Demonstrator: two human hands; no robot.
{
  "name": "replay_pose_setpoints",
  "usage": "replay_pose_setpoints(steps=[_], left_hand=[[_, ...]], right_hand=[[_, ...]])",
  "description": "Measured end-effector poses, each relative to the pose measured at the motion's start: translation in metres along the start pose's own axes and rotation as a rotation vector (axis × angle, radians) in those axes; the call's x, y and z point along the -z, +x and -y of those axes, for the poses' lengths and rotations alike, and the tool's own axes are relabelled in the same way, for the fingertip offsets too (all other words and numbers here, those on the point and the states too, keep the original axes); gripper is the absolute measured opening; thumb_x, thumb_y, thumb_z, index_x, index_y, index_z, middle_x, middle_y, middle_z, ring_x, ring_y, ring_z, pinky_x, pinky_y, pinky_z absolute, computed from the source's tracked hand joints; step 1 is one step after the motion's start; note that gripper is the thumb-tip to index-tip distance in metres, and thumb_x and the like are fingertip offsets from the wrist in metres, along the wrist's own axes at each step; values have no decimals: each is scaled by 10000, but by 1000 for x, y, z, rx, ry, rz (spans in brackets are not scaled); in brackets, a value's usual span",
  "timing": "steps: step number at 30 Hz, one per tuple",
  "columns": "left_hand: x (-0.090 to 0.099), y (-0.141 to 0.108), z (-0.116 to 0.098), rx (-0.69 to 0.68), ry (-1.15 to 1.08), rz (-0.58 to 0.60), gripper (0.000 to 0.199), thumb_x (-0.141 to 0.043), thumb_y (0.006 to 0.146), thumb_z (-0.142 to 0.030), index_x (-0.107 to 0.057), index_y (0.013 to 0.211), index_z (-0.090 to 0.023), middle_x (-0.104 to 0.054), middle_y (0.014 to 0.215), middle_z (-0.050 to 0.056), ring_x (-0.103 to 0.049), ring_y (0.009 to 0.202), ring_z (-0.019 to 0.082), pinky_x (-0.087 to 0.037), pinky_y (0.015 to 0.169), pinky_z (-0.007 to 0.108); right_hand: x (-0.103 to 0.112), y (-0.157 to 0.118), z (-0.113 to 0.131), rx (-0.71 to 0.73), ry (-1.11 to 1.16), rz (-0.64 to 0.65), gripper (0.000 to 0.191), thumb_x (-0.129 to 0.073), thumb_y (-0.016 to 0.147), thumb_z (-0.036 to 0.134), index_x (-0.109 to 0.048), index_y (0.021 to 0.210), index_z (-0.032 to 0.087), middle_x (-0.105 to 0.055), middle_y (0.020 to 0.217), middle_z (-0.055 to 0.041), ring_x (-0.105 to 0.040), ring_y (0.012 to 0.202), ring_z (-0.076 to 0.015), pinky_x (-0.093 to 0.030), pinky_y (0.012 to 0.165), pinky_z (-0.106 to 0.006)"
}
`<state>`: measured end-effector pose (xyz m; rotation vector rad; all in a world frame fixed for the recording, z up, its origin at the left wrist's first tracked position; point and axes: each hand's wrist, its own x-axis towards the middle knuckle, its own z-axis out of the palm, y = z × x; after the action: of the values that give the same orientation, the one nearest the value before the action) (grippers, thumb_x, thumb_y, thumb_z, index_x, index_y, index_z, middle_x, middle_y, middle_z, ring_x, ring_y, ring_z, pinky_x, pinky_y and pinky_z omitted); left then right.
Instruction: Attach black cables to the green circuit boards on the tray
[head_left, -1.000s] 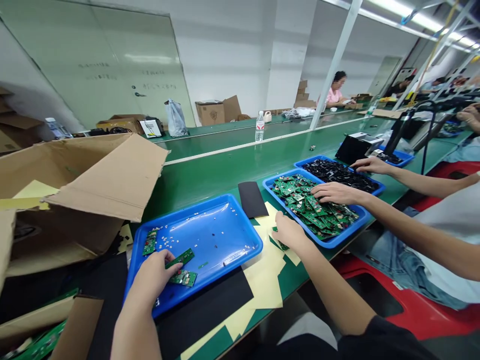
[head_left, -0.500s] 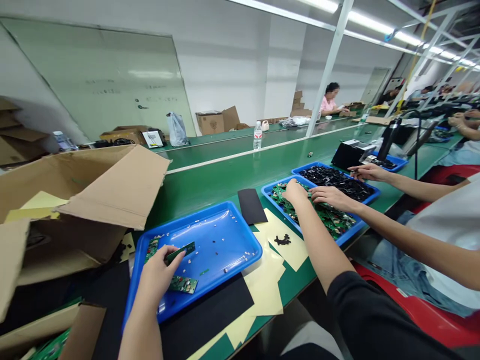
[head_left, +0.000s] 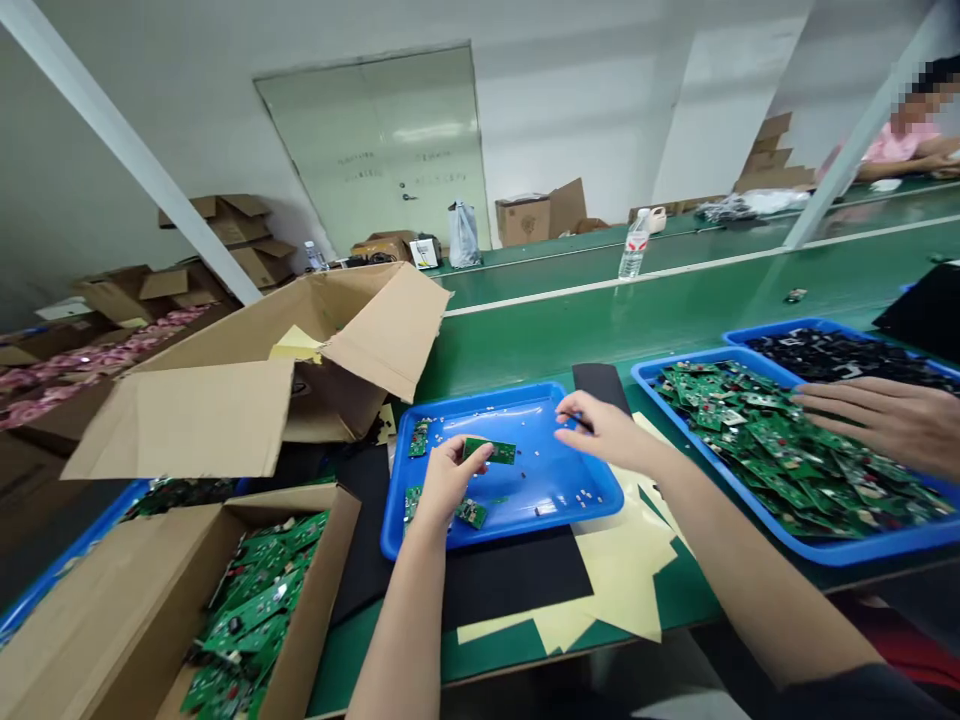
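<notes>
My left hand [head_left: 441,490] pinches a green circuit board [head_left: 495,452] by one end, above a shallow blue tray [head_left: 525,420]. Closed over the tray's right side, my right hand [head_left: 615,435] has a small dark piece [head_left: 583,422] between thumb and fingers; its exact kind is too small to tell. More circuit boards lie along the tray's left side, among them one [head_left: 471,513] just below my left hand. Small pale and dark bits are scattered across the tray floor.
To the right, a blue tray [head_left: 652,400] holds heaped circuit boards, with a co-worker's hand [head_left: 892,415] over it. Black parts [head_left: 832,352] fill another tray behind. Cardboard boxes [head_left: 390,335] stand at left, one [head_left: 341,540] with boards. Yellow sheets [head_left: 622,570] lie in front.
My right hand has moved left from the heaped boards to above the blue tray. My left hand still holds the board, now raised and turned. The view has swung left.
</notes>
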<state>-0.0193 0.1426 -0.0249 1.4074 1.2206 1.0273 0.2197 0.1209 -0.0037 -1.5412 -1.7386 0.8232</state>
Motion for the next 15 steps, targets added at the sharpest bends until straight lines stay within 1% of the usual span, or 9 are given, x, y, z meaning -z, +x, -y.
replay_pose_setpoints(steps=[3, 6, 8, 11, 13, 15], left_hand=[[-5, -2, -1, 16, -73, 28, 250, -731, 621, -359, -626, 596, -133, -559, 518, -13, -508, 506, 99, -404, 549, 216], [-11, -2, 1, 44, -159, 16, 260, -747, 609, -351, -624, 569, -126, -551, 509, -16, -491, 505, 87, -393, 545, 207], [-15, -1, 5, 73, -238, -17, 273, -741, 617, -377, -624, 599, -131, -564, 548, -18, -506, 534, 86, -406, 562, 204], [-21, 0, 7, 132, -371, -54, 279, -718, 637, -406, -623, 679, -146, -609, 645, -8, -571, 625, 106, -456, 637, 222], [-25, -2, 5, 177, -442, -35, 277, -702, 650, -403, -623, 724, -148, -633, 688, 8, -603, 663, 126, -482, 674, 250], [-27, -4, 2, 223, -488, 6, 281, -698, 654, -392, -621, 764, -145, -648, 721, 23, -616, 650, 137, -497, 669, 275]], right_hand=[[-39, 1, 2, 122, 186, 130, 227, -572, 785, 270, -487, 977, 183, -619, 949, -35, -547, 650, -114, -483, 660, -271], [-62, 1, -5, 172, 345, 205, 241, -548, 807, 302, -458, 995, 181, -602, 932, -47, -577, 703, -129, -507, 672, -289], [-67, -1, -10, 174, 427, 231, 242, -518, 833, 329, -438, 1014, 191, -592, 957, -58, -600, 742, -136, -520, 683, -297], [-65, -6, -13, 173, 621, 243, 263, -532, 844, 355, -426, 1034, 207, -579, 1010, -66, -630, 767, -138, -532, 706, -310], [-61, -8, -12, 173, 772, 224, 289, -578, 830, 371, -446, 1033, 213, -570, 1050, -71, -644, 788, -147, -540, 709, -317], [-59, -9, -11, 160, 856, 188, 304, -603, 822, 394, -479, 1033, 214, -554, 1105, -79, -647, 821, -156, -549, 711, -321]])
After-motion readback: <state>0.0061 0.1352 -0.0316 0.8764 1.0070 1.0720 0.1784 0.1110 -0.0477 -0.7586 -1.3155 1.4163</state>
